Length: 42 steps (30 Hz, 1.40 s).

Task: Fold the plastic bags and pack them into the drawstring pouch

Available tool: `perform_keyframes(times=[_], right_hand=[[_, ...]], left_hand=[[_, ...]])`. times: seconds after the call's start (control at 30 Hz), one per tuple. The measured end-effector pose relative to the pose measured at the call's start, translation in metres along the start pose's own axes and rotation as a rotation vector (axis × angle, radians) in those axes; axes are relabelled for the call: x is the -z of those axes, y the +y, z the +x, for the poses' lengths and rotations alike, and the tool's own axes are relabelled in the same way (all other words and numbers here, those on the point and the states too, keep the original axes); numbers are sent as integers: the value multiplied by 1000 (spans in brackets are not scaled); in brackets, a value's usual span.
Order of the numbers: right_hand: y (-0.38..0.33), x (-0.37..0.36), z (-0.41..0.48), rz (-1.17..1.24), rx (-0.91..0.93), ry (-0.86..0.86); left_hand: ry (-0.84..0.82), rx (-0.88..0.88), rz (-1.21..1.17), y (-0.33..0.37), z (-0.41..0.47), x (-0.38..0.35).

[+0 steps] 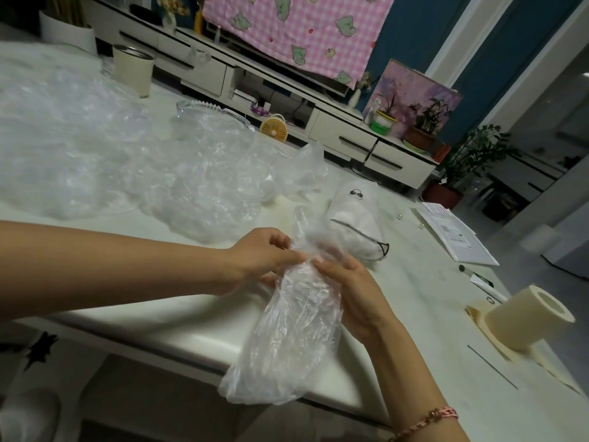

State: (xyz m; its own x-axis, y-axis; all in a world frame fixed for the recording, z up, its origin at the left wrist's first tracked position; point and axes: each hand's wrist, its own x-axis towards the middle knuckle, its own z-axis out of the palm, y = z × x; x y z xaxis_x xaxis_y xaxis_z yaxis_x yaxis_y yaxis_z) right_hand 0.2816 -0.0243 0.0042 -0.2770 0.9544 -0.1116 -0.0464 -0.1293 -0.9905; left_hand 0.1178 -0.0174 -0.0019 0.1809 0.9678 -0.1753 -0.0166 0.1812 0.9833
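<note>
Unfolded plastic bags (134, 161) lie heaped on the table (178, 317), the left hand (264, 256) pinches one crumpled bag (296, 339) hanging past the near edge, the right hand (353, 291) grips it alongside, and the drawstring pouch (357, 218) just beyond appears partly filled, so most folding likely remains.

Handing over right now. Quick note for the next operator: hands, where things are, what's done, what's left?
Left hand and right hand both grip one crumpled plastic bag at the edge of the table.
Drawstring pouch lies just beyond them, apparently partly filled.
Loose bags are heaped farther back, to the left.
Left to do: fold this bag, pack it, then the heap.
</note>
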Motion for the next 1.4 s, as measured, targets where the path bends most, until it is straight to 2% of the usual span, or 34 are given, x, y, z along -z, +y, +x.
perform_keyframes(times=[0.13,0.23,0.37,0.43,0.53,0.63,0.67,0.7,0.8,0.83,0.9,0.97,1.0,1.07,1.2,1.27,1.4], right_hand=[[-3,2,2,-42,55,72],[-4,2,2,-113,100,40],[0,-3,1,-113,100,15],[0,-4,0,-115,101,41],[-4,1,-2,-86,55,88],[-10,14,-3,-70,94,66],[-8,20,-5,-141,147,72],[-6,24,-9,-327,244,95],[11,18,-21,-1160,659,142],[19,10,-23,-1332,781,119],[27,-9,-25,-1422,991,91],[30,-20,-26,-1340,1165,87],[29,-22,-27,-1278,1190,66],[30,-20,-32,-1091,1052,-22],[24,-24,-43,-717,482,-53],[17,-25,-42,-513,267,-57],[10,-24,-39,-386,97,-10]], left_hand=[[0,131,-232,2,5,2],[-52,261,-378,3,9,6],[-426,352,-202,-2,10,10],[-510,367,-188,-4,9,10],[-507,387,-266,-3,10,11],[-404,386,-167,3,9,16],[-356,381,-146,5,8,18],[-319,373,-150,7,8,20],[-254,346,-193,13,6,23],[-249,333,-198,14,6,22],[-258,314,-191,17,3,21],[-240,307,-158,18,1,19],[-217,301,-148,19,0,19],[-164,281,-166,19,-1,19],[-139,243,-104,11,2,15],[-137,205,-69,8,1,11],[-167,152,-8,6,-3,5]])
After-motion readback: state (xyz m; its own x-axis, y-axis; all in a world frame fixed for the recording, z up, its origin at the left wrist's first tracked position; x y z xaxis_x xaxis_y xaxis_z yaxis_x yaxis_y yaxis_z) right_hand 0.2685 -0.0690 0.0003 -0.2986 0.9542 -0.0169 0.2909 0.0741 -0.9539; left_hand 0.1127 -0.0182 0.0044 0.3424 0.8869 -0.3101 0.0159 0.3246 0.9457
